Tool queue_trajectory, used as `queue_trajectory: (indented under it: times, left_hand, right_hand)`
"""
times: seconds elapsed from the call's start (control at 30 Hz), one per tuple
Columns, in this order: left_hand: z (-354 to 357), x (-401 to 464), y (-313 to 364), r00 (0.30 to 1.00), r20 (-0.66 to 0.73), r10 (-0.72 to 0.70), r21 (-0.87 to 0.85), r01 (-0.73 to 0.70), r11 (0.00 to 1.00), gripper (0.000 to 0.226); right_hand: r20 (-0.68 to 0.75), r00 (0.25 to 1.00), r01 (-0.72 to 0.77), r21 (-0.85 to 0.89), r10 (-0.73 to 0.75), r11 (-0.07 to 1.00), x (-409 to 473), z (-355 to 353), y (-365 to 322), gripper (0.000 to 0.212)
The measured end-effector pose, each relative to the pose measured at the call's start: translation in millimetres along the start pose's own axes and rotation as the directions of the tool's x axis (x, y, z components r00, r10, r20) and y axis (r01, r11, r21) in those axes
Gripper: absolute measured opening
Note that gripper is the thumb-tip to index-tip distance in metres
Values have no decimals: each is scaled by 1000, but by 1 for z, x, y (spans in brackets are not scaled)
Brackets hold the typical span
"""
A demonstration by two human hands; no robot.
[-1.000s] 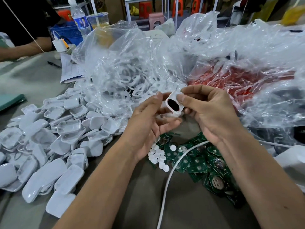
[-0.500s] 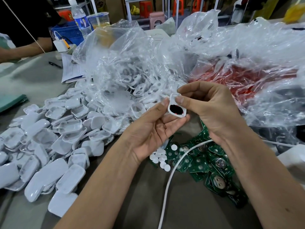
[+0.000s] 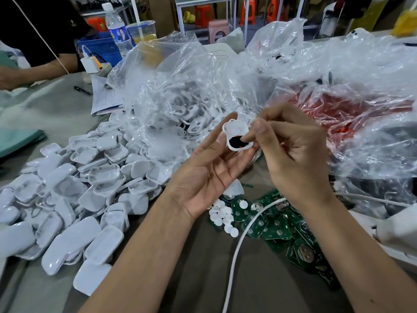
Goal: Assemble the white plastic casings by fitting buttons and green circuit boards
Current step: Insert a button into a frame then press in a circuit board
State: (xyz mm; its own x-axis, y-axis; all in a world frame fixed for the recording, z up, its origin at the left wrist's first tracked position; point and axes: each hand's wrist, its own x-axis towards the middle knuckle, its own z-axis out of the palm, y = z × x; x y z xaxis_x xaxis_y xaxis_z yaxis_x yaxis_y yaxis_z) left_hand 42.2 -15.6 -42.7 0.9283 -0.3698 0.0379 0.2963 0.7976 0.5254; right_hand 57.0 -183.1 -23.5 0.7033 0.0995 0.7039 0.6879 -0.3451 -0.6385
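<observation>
Head view: the left hand (image 3: 203, 177) lies palm up, its fingers cradling a small white plastic casing (image 3: 235, 136) above the desk (image 3: 56, 116), open side toward the camera. The right hand (image 3: 293, 154) curls its grip, a fingertip pressing into the casing's dark inside. Below lie round white buttons (image 3: 222, 216) and green circuit boards (image 3: 275, 229).

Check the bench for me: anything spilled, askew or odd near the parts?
One oddity: a white cable trails across the green circuit boards and passes beside the loose white buttons, under the right hand. Casing looks intact.
</observation>
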Motion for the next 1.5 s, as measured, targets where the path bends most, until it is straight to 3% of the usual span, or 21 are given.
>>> queue_trajectory:
  times: [0.17, 0.3, 0.57, 0.73, 0.9, 1.33, 1.5]
  left_hand:
    - [-1, -2, 2, 996, 74, 39, 18, -41, 999, 42]
    - [-2, -3, 2, 994, 89, 70, 33, -73, 997, 39]
    - [-2, -2, 2, 990, 119, 79, 30, -83, 996, 39]
    - [-3, -3, 3, 985, 171, 38, -22, -34, 999, 42]
    - [-3, -6, 4, 980, 197, 29, -17, -26, 1000, 41]
    - [-2, -4, 4, 975, 220, 28, -34, -21, 999, 42]
    - [-1, -3, 3, 979, 198, 53, -23, -50, 998, 43]
  right_hand:
    - [-28, 975, 214, -150, -220, 965, -1, 1, -1, 34]
    - [-41, 958, 271, -192, -284, 943, -2, 3, -3, 32]
    - [-57, 958, 269, -148, -280, 952, -5, 5, -1, 33]
    - [-196, 947, 261, 11, -254, 965, -5, 3, -2, 35]
    - [-289, 925, 258, -1, -247, 966, -3, 2, -1, 41]
    - [-253, 936, 245, -29, -244, 969, -6, 3, -9, 37]
    - [-139, 958, 240, -80, -250, 967, -6, 1, -8, 30]
